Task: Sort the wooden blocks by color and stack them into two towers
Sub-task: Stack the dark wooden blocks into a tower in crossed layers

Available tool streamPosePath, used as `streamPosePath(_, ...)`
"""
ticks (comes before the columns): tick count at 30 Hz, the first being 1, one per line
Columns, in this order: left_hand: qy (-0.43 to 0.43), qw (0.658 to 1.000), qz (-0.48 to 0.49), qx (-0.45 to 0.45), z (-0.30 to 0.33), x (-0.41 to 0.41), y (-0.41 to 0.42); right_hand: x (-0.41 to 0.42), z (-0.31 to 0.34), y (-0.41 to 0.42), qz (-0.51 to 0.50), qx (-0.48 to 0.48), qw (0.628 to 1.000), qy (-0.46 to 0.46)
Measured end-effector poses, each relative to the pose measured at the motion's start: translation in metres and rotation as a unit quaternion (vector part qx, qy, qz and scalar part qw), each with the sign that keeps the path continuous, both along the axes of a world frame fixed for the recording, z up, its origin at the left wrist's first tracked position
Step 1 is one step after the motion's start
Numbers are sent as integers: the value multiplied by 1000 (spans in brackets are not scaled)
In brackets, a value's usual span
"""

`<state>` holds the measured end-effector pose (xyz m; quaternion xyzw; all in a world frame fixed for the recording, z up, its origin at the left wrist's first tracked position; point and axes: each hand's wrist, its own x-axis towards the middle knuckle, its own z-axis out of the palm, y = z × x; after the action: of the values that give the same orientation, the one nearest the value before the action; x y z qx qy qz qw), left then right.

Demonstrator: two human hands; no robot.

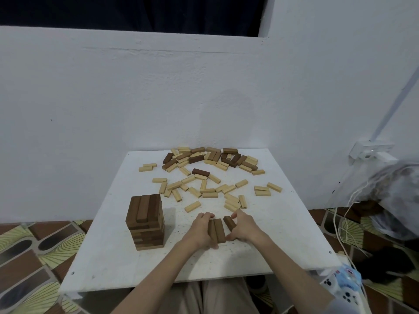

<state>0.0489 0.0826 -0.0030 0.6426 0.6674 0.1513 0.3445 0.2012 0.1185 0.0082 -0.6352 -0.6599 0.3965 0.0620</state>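
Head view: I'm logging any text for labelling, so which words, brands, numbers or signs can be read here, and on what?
None can be read.
The wooden blocks, dark tower and white table carry no visible print.
The blue-and-white patterned item at lower right shows cartoon-like shapes only, too blurred for any lettering.

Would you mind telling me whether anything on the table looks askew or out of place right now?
The third dark block, held by the right hand, sits angled away from the two dark blocks aligned under the left hand. The dark tower looks square. Loose blocks lie scattered, still unsorted.
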Motion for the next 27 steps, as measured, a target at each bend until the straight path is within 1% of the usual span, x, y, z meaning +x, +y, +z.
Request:
streamPosePath(4,-5,1000,-2,-11,3,0,3,1,4,0,21,-25,999,1)
streamPosePath(8,-18,999,-16,-32,7,-1,5,-1,4,-1,35,-20,999,2)
streamPosePath(12,-59,996,-19,-59,9,-5,7,-7,1,-6,39,21,999,-18)
streamPosePath(16,-58,997,-10,-45,8,-7,7,-18,-7,-12,51,73,993,-73)
streamPosePath(19,-62,997,10,-48,8,-9,9,-24,-10,-10,69,86,991,-71)
streamPosePath(23,-43,997,44,-50,9,-14,9,-29,-3,0,111,62,991,-45)
streamPosePath(27,-35,994,78,-62,8,-19,8,-34,5,11,139,35,989,-42)
